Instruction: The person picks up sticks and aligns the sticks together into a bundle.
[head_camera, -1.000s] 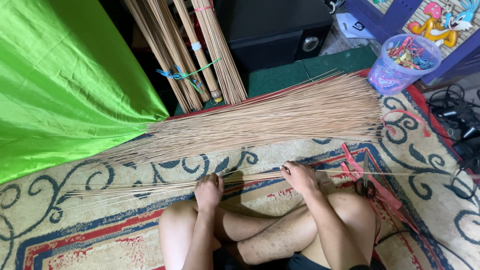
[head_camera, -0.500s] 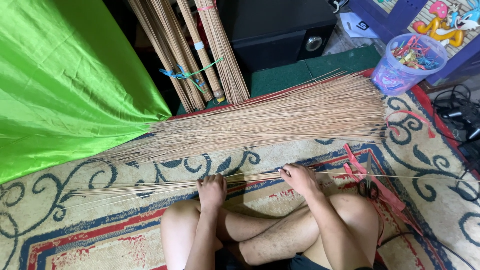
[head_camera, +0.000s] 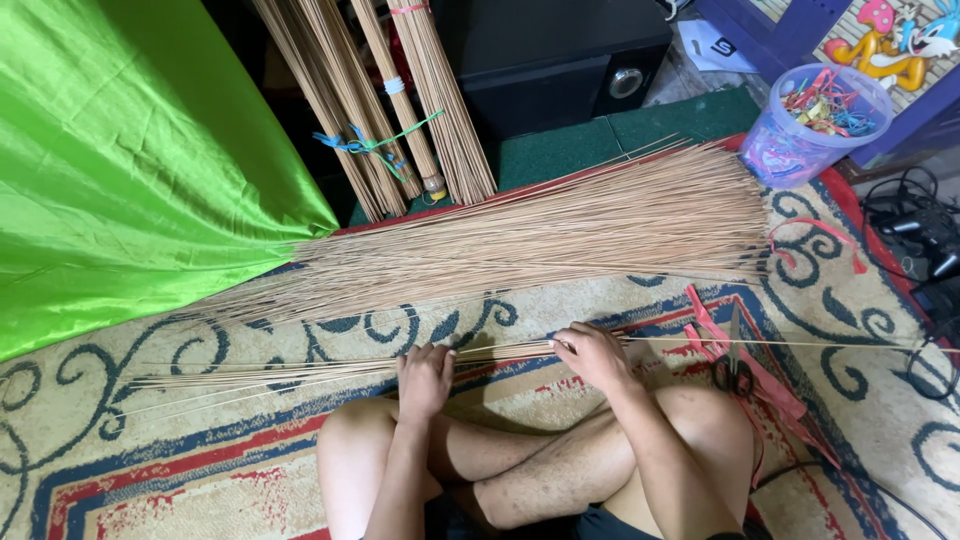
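Left hand (head_camera: 425, 375): fingers curling over the thin stick bundle (head_camera: 300, 372), pressing it onto the carpet (head_camera: 150, 470).
Right hand (head_camera: 592, 352): fingers pinching the same bundle's sticks.
Bundle: lying across the carpet before the crossed legs, near the big stick pile (head_camera: 540, 235).

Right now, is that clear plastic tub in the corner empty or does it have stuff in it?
Not empty: the clear plastic tub stands upright with no lid, and colourful bands show through its open top, filling it partway.

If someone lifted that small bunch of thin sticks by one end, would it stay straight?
Probably not. The small bunch of sticks is long and very thin, so the free end would likely droop. It looks untied and fans out at the left, so sticks may slip loose. Both the left hand and right hand rest on it.
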